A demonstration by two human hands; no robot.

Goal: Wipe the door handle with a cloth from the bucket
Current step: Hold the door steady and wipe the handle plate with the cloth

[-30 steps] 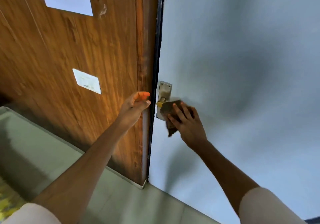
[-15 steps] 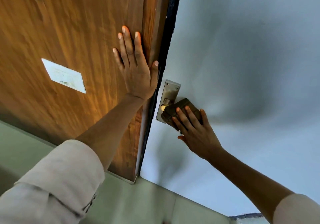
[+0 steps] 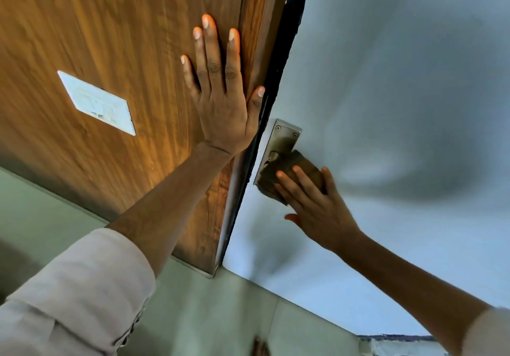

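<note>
The metal door handle plate (image 3: 283, 140) is fixed to the pale grey door (image 3: 400, 93) near its left edge. A brown cloth (image 3: 289, 172) covers the handle's lever, so the lever is mostly hidden. My right hand (image 3: 317, 204) presses the cloth onto the handle with fingers wrapped over it. My left hand (image 3: 220, 99) lies flat, fingers spread, against the wooden panel (image 3: 110, 38) just left of the door's dark edge. The bucket is out of view.
A white switch plate (image 3: 96, 103) is set in the wooden panel at the left. A black seal strip (image 3: 278, 66) runs between panel and door. Pale green floor tiles (image 3: 207, 314) lie below.
My left hand rose from a loose curl beside the door edge to a flat palm on the wooden panel. The right hand kept the cloth on the handle, shifting slightly along it.
</note>
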